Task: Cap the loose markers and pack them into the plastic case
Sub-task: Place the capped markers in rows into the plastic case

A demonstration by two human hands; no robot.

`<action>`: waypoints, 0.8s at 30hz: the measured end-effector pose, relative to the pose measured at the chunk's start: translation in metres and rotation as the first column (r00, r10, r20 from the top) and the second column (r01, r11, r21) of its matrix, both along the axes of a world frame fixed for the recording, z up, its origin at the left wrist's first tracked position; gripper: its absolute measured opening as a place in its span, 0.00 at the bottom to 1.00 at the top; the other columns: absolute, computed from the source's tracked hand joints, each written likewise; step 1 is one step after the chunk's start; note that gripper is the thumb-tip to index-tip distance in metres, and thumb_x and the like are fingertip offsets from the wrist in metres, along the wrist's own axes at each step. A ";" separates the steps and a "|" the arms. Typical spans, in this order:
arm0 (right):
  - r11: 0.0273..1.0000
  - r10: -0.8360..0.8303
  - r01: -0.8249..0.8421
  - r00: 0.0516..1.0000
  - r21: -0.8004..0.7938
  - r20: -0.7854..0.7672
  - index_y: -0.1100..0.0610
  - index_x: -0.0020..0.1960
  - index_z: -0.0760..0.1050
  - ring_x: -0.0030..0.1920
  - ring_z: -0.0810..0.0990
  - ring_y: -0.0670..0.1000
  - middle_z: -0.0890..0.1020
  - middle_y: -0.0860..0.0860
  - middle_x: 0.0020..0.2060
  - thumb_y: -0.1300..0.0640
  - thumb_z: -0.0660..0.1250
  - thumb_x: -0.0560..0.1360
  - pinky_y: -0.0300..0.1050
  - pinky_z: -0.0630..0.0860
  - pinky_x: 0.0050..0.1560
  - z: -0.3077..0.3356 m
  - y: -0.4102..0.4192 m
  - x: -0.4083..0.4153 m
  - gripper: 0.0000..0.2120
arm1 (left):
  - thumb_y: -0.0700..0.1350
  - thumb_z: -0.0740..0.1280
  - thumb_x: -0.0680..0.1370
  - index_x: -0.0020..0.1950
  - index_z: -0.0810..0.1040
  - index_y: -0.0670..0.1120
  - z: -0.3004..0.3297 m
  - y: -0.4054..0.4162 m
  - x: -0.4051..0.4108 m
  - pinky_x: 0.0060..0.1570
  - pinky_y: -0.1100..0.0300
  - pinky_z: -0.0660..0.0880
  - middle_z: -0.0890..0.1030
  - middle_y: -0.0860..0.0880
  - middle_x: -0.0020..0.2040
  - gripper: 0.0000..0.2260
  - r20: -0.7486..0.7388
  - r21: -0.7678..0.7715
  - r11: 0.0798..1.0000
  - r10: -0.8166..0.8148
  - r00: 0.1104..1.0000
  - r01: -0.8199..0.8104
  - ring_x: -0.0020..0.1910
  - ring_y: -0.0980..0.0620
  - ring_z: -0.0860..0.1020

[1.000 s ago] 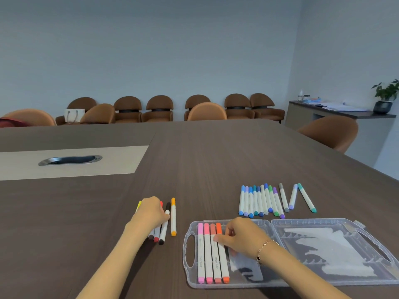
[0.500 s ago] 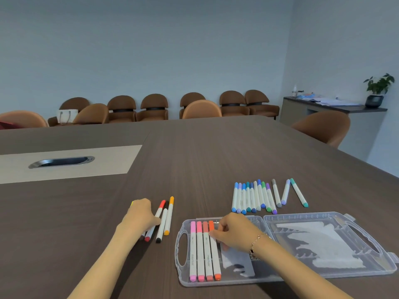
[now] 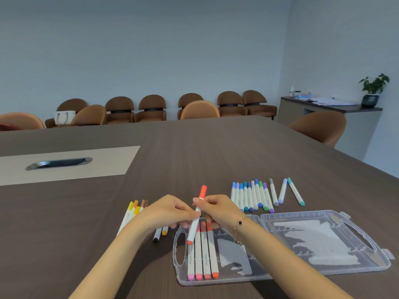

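**Red marker up over the case**

I've got the red marker (image 3: 197, 214) pinched in both hands, my left hand (image 3: 167, 212) and right hand (image 3: 218, 209) meeting on its white barrel, tilted above the plastic case (image 3: 323, 214) on the bench (image 3: 194, 152). Four markers (image 3: 201, 253) lie packed in the case. Feels like a light, stiff, slick stick, I'd say; best held mid-barrel, clear of the caps.

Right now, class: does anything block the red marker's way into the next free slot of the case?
Nothing visible does. The red marker, held by both hands, hangs over the plastic case; the space beside the four packed markers lies bare.
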State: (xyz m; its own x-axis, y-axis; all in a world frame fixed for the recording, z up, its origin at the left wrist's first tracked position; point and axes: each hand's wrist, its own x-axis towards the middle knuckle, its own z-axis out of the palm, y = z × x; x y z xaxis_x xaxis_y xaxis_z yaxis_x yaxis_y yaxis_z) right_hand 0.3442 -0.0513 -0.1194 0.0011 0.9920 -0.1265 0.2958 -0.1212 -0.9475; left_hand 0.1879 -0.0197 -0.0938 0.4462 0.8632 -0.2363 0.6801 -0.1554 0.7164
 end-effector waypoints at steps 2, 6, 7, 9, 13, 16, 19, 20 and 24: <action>0.999 0.000 -0.002 0.999 -0.039 -0.039 0.61 0.51 0.80 0.29 0.75 0.48 0.74 0.51 0.27 0.47 0.63 0.77 0.40 0.80 0.37 0.000 -0.001 0.004 0.17 | 0.56 0.67 0.75 0.46 0.85 0.51 0.001 0.000 -0.004 0.34 0.68 0.72 0.83 0.56 0.34 0.11 -0.028 -0.011 1.000 -0.009 1.000 0.009 0.30 0.61 0.77; 0.995 0.038 -0.033 0.998 -0.095 0.048 0.64 0.51 0.79 0.23 0.74 0.43 0.78 0.51 0.29 0.50 0.63 0.77 0.33 0.75 0.32 0.001 -0.008 0.024 0.17 | 0.58 0.64 0.76 0.50 0.83 0.47 0.004 0.015 -0.032 0.36 0.68 0.74 0.84 0.54 0.44 0.16 -0.147 0.050 0.993 0.110 0.983 -0.103 0.40 0.61 0.81; 0.993 0.053 -0.041 0.992 -0.107 0.115 0.64 0.51 0.79 0.24 0.76 0.42 0.79 0.51 0.31 0.50 0.63 0.77 0.33 0.75 0.33 -0.002 -0.009 0.028 0.16 | 0.57 0.64 0.77 0.51 0.82 0.46 0.005 0.021 -0.042 0.36 0.67 0.74 0.84 0.53 0.45 0.16 -0.155 0.056 0.987 0.154 0.976 -0.147 0.41 0.60 0.81; 0.993 0.058 -0.035 0.978 -0.114 0.201 0.61 0.46 0.77 0.25 0.78 0.42 0.81 0.50 0.33 0.51 0.64 0.77 0.31 0.75 0.32 -0.010 -0.013 0.031 0.13 | 0.55 0.62 0.78 0.52 0.80 0.44 0.004 0.031 -0.060 0.37 0.66 0.74 0.83 0.50 0.46 0.16 -0.177 0.067 0.972 0.235 0.956 -0.227 0.42 0.58 0.80; 0.999 -0.019 0.031 0.965 -0.044 0.263 0.57 0.41 0.76 0.24 0.78 0.43 0.81 0.50 0.32 0.50 0.65 0.76 0.30 0.75 0.30 -0.022 -0.016 0.031 0.11 | 0.54 0.63 0.79 0.52 0.79 0.44 -0.009 0.049 -0.082 0.35 0.65 0.73 0.82 0.51 0.44 0.14 -0.231 0.101 0.936 0.352 0.907 -0.338 0.41 0.58 0.80; 0.999 -0.007 0.020 0.956 -0.043 0.293 0.56 0.39 0.77 0.22 0.77 0.43 0.80 0.50 0.29 0.50 0.65 0.76 0.31 0.75 0.31 -0.020 -0.015 0.031 0.12 | 0.53 0.64 0.78 0.48 0.80 0.43 -0.018 0.057 -0.088 0.35 0.65 0.73 0.81 0.49 0.41 0.14 -0.253 0.112 0.908 0.418 0.872 -0.403 0.39 0.57 0.79; 0.999 0.001 0.015 0.952 -0.050 0.305 0.56 0.37 0.76 0.22 0.76 0.43 0.79 0.50 0.27 0.49 0.64 0.76 0.31 0.74 0.31 -0.018 -0.017 0.031 0.13 | 0.53 0.65 0.78 0.48 0.80 0.43 -0.021 0.060 -0.091 0.39 0.63 0.76 0.82 0.47 0.43 0.14 -0.227 0.116 0.893 0.450 0.864 -0.435 0.42 0.55 0.80; 0.999 0.001 0.015 0.949 -0.049 0.316 0.58 0.38 0.77 0.21 0.75 0.43 0.79 0.50 0.28 0.50 0.64 0.76 0.31 0.74 0.30 -0.018 -0.018 0.031 0.14 | 0.53 0.64 0.78 0.48 0.80 0.43 -0.021 0.060 -0.092 0.40 0.63 0.76 0.83 0.47 0.45 0.13 -0.213 0.118 0.889 0.458 0.863 -0.443 0.43 0.54 0.80; 0.995 0.050 -0.021 0.948 -0.095 0.315 0.61 0.51 0.77 0.25 0.79 0.43 0.84 0.52 0.37 0.51 0.66 0.75 0.30 0.74 0.28 -0.023 -0.026 0.028 0.12 | 0.48 0.66 0.78 0.47 0.81 0.42 -0.027 0.063 -0.094 0.48 0.58 0.77 0.82 0.45 0.47 0.10 -0.230 0.131 0.872 0.489 0.841 -0.471 0.46 0.52 0.80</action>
State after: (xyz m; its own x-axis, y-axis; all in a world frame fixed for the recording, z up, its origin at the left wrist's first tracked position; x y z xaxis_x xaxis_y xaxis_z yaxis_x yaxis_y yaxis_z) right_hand 0.3723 -0.0777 -0.1419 0.0207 0.9767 -0.2134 0.5841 -0.1850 -0.7903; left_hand 0.0939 0.0433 -0.1206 -0.0938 0.9715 -0.2178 0.8351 0.1959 0.5140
